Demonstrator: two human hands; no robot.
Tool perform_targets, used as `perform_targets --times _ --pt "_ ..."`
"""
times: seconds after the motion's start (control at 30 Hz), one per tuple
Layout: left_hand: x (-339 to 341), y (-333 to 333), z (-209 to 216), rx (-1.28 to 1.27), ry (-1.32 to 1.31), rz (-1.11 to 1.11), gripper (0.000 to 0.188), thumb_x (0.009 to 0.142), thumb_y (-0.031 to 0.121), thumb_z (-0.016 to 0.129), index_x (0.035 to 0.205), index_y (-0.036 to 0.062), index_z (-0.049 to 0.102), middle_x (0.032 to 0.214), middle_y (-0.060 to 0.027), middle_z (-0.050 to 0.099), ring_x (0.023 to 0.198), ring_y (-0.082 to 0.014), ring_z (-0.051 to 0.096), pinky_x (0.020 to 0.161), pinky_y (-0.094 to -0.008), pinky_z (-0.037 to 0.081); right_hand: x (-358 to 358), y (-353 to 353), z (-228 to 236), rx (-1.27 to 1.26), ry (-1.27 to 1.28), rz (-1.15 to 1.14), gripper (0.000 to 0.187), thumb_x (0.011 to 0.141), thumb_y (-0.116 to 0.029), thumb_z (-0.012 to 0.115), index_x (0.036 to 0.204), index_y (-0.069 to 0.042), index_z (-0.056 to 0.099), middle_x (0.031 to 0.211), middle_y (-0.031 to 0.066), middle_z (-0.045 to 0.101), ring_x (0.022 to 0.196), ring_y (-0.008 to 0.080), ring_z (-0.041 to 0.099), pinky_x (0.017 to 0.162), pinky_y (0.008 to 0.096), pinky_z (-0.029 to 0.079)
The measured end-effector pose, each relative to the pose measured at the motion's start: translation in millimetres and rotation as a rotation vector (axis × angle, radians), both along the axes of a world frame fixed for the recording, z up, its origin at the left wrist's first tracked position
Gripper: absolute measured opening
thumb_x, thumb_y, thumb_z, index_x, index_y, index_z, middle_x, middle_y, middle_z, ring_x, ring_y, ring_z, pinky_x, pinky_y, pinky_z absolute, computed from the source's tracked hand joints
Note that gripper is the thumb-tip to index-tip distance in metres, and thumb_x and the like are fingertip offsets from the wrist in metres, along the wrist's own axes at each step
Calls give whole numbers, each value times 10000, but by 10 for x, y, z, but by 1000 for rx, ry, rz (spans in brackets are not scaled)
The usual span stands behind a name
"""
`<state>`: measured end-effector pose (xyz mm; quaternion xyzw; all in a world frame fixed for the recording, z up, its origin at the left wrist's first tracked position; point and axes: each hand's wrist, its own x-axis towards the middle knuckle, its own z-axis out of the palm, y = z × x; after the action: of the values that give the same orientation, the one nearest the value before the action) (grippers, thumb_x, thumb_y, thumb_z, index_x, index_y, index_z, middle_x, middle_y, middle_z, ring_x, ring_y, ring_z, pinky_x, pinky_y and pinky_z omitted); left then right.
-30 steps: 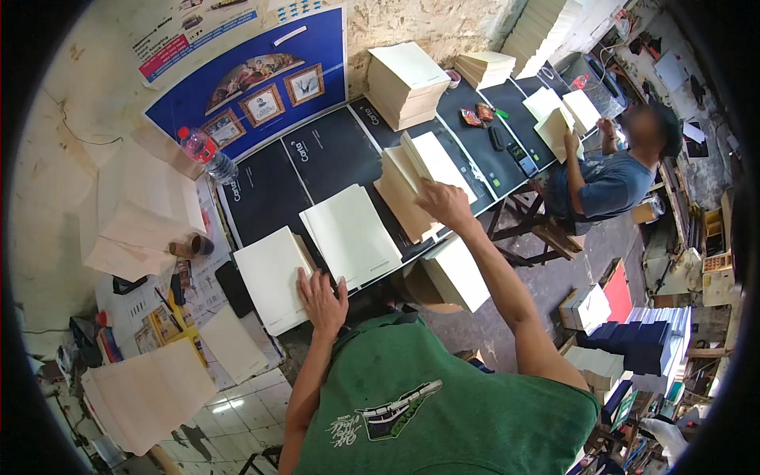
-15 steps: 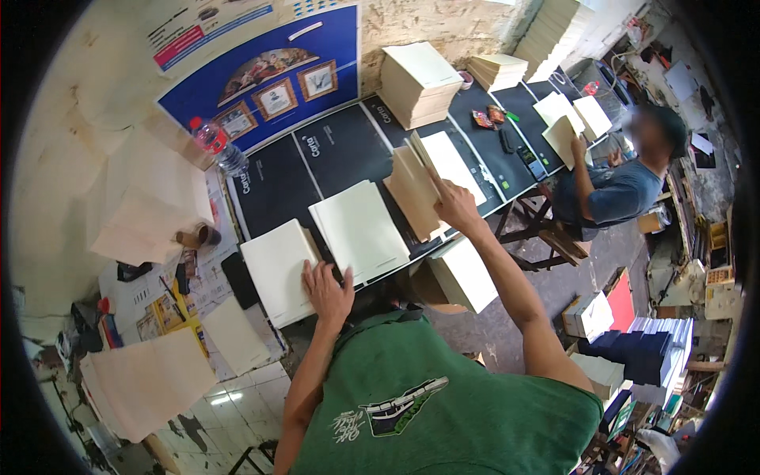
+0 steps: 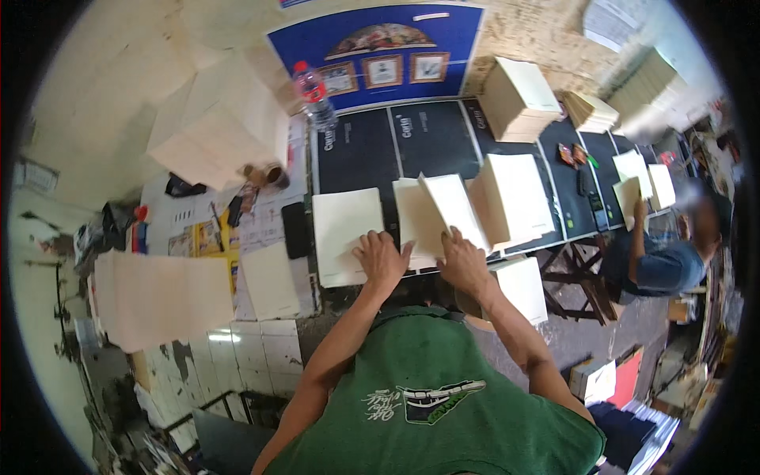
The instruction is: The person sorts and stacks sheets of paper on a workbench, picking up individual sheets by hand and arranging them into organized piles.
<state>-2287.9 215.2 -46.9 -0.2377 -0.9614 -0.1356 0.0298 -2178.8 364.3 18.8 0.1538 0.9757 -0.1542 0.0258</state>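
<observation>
In the head view, my left hand [image 3: 384,260] is resting palm down, its fingers spreading over the lower right part of a pale paper stack [image 3: 347,229]. Its thumb is pointing away, sitting near the lower left of the middle stack [image 3: 413,215]; cannot tell if it is touching. My right hand [image 3: 467,263] is bending at the knuckles, fingertips touching the lower end of a raised flap of sheets [image 3: 456,207]; whether they are pinching it or only pressing, I cannot tell. The flap is tilting up from the middle stack, lying just beyond those fingertips. To the right of my right fingers a thicker stack [image 3: 518,196] is standing, brownish edges showing toward me. Nearer my body than those fingers, past the wrist, another paper block [image 3: 524,289] is sitting below table level. Beyond both sets of fingers the black tabletop [image 3: 356,154] is stretching to the wall, a red-capped bottle [image 3: 314,96] standing on the far left. Left of my left fingers, past the pale stack, a flat black object [image 3: 295,229] is lying. Well to the right of my fingers a co-worker [image 3: 661,257] is sitting, holding paper.
</observation>
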Motion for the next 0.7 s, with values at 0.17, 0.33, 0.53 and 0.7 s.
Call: perform_targets --times 0.17,0.33,0.53,0.7 --pt "-55 -87 -118 188 -129 -115 322 828 404 732 797 89 671 884 -82 606 965 -292 534 814 -503 322 -67 -301 -87 -33 -43 45 846 675 -464 828 1262 47 497 1258 223 511 1003 376 638 746 463 570" --pt "-59 34 321 420 -731 -117 326 846 370 734 773 62 656 848 -99 653 872 -291 615 764 -421 423 -55 -300 -276 -8 73 70 841 667 -445 836 1269 39 503 1319 241 489 1029 373 629 778 457 562" --pt "-418 -563 74 220 282 194 620 837 505 704 1155 -18 604 1221 -190 554 1156 -368 504 869 -527 433 -4 -112 -324 -121 188 -7 350 808 -107 661 1150 -38 629 1197 183 615 889 374 665 759 461 562" --pt "-569 -1239 -67 8 56 350 719 829 528 691 1265 -24 539 1289 -174 467 1246 -374 392 905 -587 370 -148 -169 -110 -167 268 -35 250 873 -149 628 1088 -22 640 1009 203 650 775 394 664 696 473 559"
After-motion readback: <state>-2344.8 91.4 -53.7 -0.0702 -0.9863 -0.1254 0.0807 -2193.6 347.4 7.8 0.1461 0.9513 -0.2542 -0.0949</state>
